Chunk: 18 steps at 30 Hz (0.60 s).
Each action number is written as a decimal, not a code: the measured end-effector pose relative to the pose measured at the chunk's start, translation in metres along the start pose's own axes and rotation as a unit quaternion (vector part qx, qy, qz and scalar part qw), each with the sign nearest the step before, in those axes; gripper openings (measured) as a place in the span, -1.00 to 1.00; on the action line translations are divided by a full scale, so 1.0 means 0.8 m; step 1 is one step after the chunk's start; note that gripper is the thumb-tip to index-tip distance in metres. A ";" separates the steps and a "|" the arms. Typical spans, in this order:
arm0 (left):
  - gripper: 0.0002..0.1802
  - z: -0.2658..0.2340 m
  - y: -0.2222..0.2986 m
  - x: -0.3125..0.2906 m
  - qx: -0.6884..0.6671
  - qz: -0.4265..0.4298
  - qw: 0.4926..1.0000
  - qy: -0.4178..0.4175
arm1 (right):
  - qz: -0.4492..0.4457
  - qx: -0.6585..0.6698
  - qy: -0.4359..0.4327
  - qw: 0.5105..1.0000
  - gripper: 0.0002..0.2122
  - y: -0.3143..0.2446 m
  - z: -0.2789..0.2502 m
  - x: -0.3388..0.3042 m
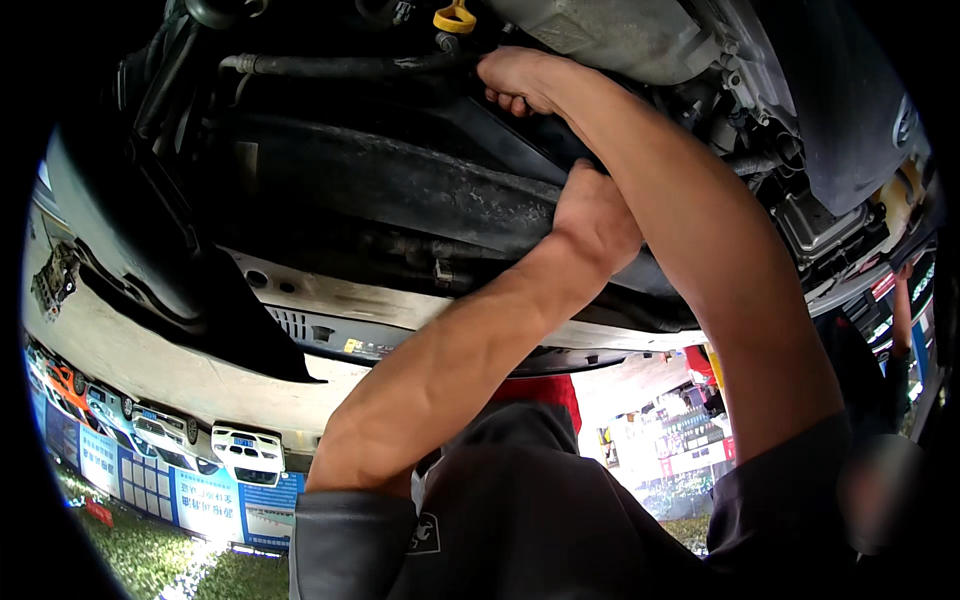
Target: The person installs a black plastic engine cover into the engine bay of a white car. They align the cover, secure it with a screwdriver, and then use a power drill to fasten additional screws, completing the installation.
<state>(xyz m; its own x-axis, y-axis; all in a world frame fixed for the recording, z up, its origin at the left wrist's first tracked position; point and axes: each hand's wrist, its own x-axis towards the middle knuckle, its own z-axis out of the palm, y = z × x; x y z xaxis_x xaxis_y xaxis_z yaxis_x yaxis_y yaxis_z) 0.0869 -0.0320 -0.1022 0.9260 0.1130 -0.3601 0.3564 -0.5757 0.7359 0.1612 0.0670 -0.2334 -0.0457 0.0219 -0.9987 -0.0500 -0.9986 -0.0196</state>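
Both my arms reach into a car's engine bay, the right forearm crossing above the left hand. My left hand is closed, its thumb side against a dark plastic panel; most of its fingers are hidden. Farther in, my right hand has its fingers curled beside the end of a black hose. Whatever either hand grips lies out of sight. Just beyond the right hand is a yellow dipstick handle. A long, scuffed black duct-like part runs leftward from my left hand.
The pale front crossmember spans the near side of the bay. At right sit a metal-topped box and a headlight housing. Another person's arm shows at the far right. Parked cars and stocked shelves stand beyond.
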 end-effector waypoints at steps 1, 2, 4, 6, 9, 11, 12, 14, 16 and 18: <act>-0.73 0.008 -0.002 -0.001 -0.001 0.007 1.000 0.014 | 0.004 -0.021 0.007 1.000 -0.81 0.001 0.003 0.004; -0.72 0.015 -0.003 -0.004 0.000 0.015 1.000 0.023 | -0.014 -0.055 0.024 0.998 -0.81 0.004 0.005 0.006; -0.69 0.005 -0.006 -0.007 0.006 0.033 0.999 0.039 | -0.049 -0.123 0.056 0.990 -0.76 0.017 0.012 0.014; -0.67 0.000 -0.007 -0.008 0.019 0.039 0.997 0.058 | -0.093 -0.176 0.111 0.974 -0.71 0.034 0.017 0.018; -0.66 0.001 -0.004 -0.007 0.036 0.026 0.996 0.072 | -0.128 -0.222 0.165 0.952 -0.61 0.043 0.021 0.004; -0.66 0.001 -0.003 -0.003 0.037 0.022 0.998 0.043 | -0.138 -0.242 0.176 0.944 -0.61 0.039 0.023 -0.010; -0.66 -0.001 -0.003 -0.005 0.045 0.024 0.998 0.022 | -0.139 -0.247 0.182 0.942 -0.61 0.042 0.024 -0.013; -0.67 -0.005 -0.005 -0.009 0.061 0.028 0.997 -0.022 | -0.137 -0.277 0.189 0.932 -0.62 0.044 0.024 -0.017; -0.62 -0.004 -0.004 -0.006 0.026 0.014 0.999 -0.039 | -0.140 -0.312 0.196 0.919 -0.62 0.040 0.023 -0.018; -0.59 -0.001 -0.003 -0.004 -0.014 -0.004 0.998 -0.055 | -0.140 -0.345 0.202 0.906 -0.63 0.038 0.024 -0.018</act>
<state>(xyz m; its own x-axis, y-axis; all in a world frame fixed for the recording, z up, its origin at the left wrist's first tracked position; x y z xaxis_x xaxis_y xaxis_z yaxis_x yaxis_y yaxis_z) 0.0834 -0.0304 -0.1027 0.9043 0.0273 -0.4260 0.3689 -0.5523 0.7476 0.1409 0.0370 -0.2185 0.2486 0.3978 -0.8832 0.6382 -0.7532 -0.1596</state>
